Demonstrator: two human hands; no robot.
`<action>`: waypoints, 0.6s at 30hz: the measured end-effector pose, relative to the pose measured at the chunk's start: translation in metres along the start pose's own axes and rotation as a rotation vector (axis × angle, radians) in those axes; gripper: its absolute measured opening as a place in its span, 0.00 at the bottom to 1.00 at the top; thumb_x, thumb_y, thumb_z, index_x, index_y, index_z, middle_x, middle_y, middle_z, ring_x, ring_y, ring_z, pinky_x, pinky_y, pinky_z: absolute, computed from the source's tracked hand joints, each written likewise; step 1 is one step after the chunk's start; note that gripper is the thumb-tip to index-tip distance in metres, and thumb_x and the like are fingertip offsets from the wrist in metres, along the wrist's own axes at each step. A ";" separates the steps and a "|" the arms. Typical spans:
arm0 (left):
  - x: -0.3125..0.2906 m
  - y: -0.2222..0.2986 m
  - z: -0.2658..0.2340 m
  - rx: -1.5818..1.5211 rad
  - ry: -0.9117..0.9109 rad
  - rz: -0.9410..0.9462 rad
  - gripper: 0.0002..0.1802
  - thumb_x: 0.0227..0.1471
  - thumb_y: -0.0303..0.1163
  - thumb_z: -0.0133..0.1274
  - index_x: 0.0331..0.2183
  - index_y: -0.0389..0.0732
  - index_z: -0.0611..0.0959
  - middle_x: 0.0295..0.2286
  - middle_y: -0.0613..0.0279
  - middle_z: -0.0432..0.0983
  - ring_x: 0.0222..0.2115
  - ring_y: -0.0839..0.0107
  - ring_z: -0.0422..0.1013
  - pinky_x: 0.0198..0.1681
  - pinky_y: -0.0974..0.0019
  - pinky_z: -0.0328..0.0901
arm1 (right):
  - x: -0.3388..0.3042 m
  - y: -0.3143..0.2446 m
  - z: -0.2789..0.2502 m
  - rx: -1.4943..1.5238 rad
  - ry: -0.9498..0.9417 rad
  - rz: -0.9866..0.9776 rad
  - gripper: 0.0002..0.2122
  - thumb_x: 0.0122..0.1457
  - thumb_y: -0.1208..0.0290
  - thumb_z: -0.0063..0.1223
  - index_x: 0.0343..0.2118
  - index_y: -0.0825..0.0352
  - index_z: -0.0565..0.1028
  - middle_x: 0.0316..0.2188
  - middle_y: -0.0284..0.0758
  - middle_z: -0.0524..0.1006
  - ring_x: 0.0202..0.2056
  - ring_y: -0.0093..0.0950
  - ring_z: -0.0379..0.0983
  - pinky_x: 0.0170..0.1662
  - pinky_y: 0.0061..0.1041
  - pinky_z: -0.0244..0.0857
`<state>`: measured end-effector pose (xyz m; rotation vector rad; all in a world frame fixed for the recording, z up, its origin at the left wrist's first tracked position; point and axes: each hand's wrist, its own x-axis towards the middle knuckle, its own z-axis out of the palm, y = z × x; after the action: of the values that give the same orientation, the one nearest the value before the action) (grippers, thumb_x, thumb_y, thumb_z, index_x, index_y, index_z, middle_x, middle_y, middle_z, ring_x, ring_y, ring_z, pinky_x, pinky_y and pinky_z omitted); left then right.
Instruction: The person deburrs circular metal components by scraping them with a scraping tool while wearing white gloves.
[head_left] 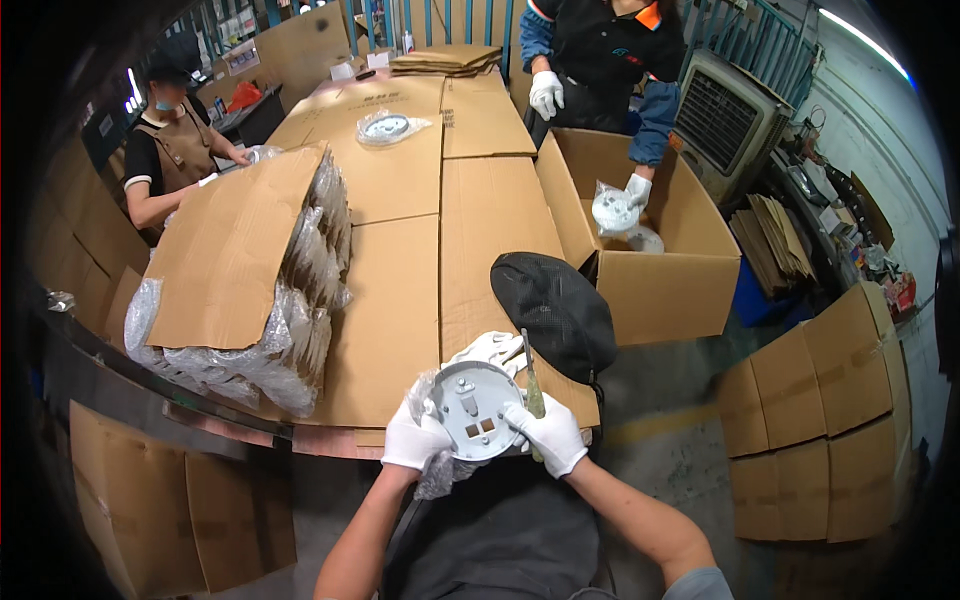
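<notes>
My left hand (414,438), in a white glove, grips the left rim of a round grey housing (466,395) with small holes and square cut-outs in its face. Crumpled bubble wrap (437,478) hangs beneath that hand. My gloved right hand (549,432) is closed around a slim tool with a greenish handle (535,398) and a thin dark shaft pointing away from me. Its thumb presses on the housing's right edge. Just beyond the housing lie a white glove (492,349) and a black mesh cap (553,312) on the cardboard-covered table (390,270).
A stack of bubble-wrapped pieces under a cardboard sheet (235,250) stands at left. Farther back lies a bagged round part (385,127). Another person's gloved hand (637,190) holds a bagged part over an open carton (660,290). A second person sits at far left.
</notes>
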<state>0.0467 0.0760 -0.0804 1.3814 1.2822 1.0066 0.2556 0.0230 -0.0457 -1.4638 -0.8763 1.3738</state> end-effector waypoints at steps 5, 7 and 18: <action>0.019 0.039 0.002 0.193 0.082 0.103 0.26 0.54 0.15 0.43 0.56 0.32 0.72 0.48 0.52 0.77 0.49 0.71 0.73 0.52 0.71 0.65 | -0.005 -0.042 -0.045 -0.827 -0.073 -0.038 0.30 0.59 0.44 0.53 0.59 0.60 0.69 0.34 0.44 0.81 0.33 0.35 0.80 0.38 0.30 0.72; 0.022 0.044 0.006 0.268 0.114 0.104 0.27 0.51 0.14 0.45 0.54 0.33 0.74 0.44 0.52 0.80 0.46 0.69 0.76 0.49 0.72 0.67 | -0.015 -0.058 -0.056 -1.189 -0.086 -0.278 0.26 0.61 0.48 0.51 0.58 0.57 0.71 0.33 0.42 0.80 0.34 0.38 0.79 0.37 0.33 0.72; 0.015 0.049 0.019 0.519 0.168 0.393 0.33 0.43 0.17 0.48 0.52 0.54 0.79 0.33 0.54 0.81 0.31 0.52 0.78 0.36 0.58 0.72 | -0.032 -0.091 -0.046 -1.511 -0.243 -0.377 0.13 0.61 0.64 0.49 0.47 0.60 0.75 0.23 0.39 0.77 0.26 0.39 0.77 0.29 0.38 0.71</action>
<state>0.0766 0.0898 -0.0364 2.0409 1.4972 1.1128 0.3055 0.0165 0.0490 -1.9445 -2.4922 0.4433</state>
